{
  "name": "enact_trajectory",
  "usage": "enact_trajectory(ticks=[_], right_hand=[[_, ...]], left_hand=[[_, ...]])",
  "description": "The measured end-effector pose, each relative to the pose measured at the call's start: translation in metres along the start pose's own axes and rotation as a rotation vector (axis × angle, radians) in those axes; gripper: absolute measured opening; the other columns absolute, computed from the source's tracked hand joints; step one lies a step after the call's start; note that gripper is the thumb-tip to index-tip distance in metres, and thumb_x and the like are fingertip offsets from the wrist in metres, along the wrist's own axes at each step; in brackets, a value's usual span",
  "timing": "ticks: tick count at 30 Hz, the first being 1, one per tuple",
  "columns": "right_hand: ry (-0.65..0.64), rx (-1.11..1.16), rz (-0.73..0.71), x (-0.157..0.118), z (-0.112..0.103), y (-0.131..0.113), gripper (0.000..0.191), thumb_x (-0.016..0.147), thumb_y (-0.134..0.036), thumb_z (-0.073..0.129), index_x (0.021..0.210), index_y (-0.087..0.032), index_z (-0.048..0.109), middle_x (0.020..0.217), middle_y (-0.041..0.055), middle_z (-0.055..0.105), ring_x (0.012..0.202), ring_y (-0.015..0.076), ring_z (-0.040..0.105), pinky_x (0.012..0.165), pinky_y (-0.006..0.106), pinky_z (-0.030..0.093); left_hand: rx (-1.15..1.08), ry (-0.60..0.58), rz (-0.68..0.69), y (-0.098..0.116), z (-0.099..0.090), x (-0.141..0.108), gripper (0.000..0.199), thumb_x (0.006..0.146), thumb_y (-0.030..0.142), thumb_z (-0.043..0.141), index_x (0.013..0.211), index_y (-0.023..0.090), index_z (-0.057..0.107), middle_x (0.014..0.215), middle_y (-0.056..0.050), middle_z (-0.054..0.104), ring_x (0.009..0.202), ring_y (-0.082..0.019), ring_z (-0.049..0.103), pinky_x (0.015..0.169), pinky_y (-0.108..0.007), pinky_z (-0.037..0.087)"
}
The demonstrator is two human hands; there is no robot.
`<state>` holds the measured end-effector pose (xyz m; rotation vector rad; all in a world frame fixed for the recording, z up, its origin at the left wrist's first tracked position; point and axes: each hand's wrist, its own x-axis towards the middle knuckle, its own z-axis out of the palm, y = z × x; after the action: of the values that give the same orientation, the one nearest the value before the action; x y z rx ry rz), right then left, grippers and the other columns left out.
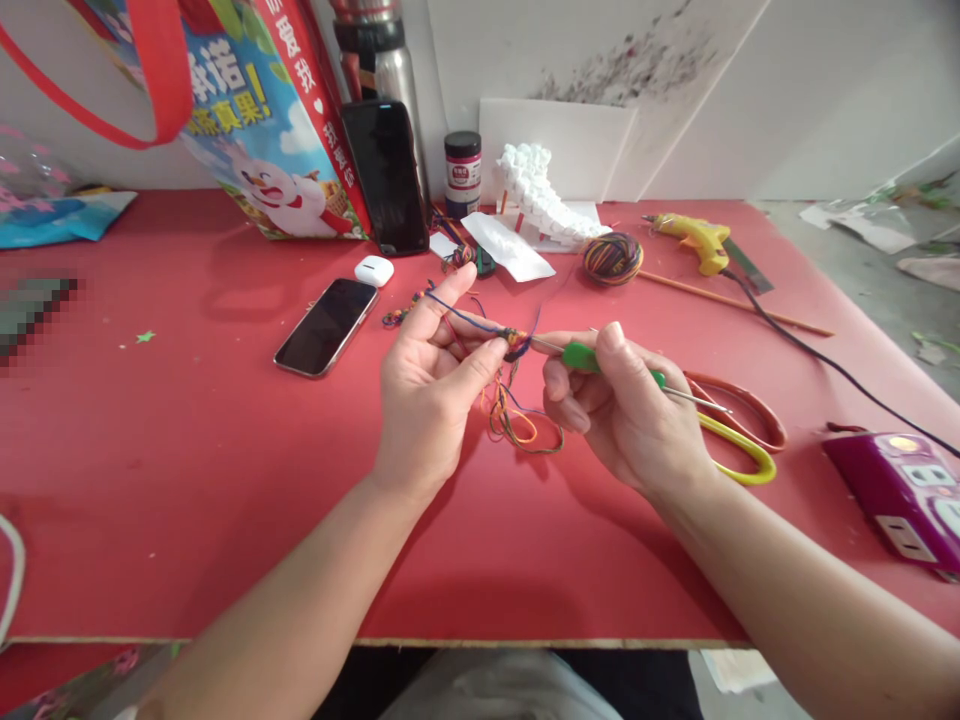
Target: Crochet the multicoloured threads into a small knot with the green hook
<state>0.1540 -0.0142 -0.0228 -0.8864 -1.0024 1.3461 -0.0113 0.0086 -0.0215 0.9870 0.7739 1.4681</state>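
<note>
My left hand (435, 390) pinches a small piece of multicoloured crochet work (514, 342) between thumb and fingers, with blue yarn running over its raised index finger. In my right hand (630, 400) is a crochet hook with a green grip (581, 357); its thin metal tip reaches to the crochet work, and the far metal end sticks out past the palm. Loose orange and green yarn strands (525, 430) hang below the work. A strand leads up toward a striped yarn ball (613, 259) on the table behind.
Scissors with red and yellow handles (739, 465) lie by my right hand. Beyond are a yellow glue gun (694, 240), a wooden stick (742, 302) and a white bumpy model (540, 195). A phone (328, 328) lies left; a purple power socket (892, 495) sits right.
</note>
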Motion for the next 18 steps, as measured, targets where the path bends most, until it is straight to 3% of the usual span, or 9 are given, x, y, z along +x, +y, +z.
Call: enact_trajectory(ticks=[10,18], right_hand=[[0.001,-0.023,0.011,-0.001,-0.002,-0.002,0.04,0.09,-0.062,0.083,0.089,-0.022,0.088,0.07,0.0007,0.068,0.047,0.0088,0.048,0.047,0.029,0.042],[-0.03,-0.048,-0.032,0.0,-0.005,-0.001,0.036,0.096,-0.057,0.08,0.092,-0.023,0.089,0.07,0.0007,0.069,0.048,0.009,0.052,0.048,0.028,0.04]], left_hand=[[0.085,-0.005,0.036,-0.003,-0.004,0.0,0.045,0.085,0.017,0.088,0.126,0.032,0.08,0.093,0.0,0.078,0.084,-0.015,0.073,0.079,-0.025,0.065],[0.219,-0.074,0.174,-0.009,-0.011,0.002,0.045,0.092,0.022,0.085,0.134,0.031,0.076,0.098,-0.002,0.078,0.09,-0.017,0.076,0.08,-0.028,0.066]])
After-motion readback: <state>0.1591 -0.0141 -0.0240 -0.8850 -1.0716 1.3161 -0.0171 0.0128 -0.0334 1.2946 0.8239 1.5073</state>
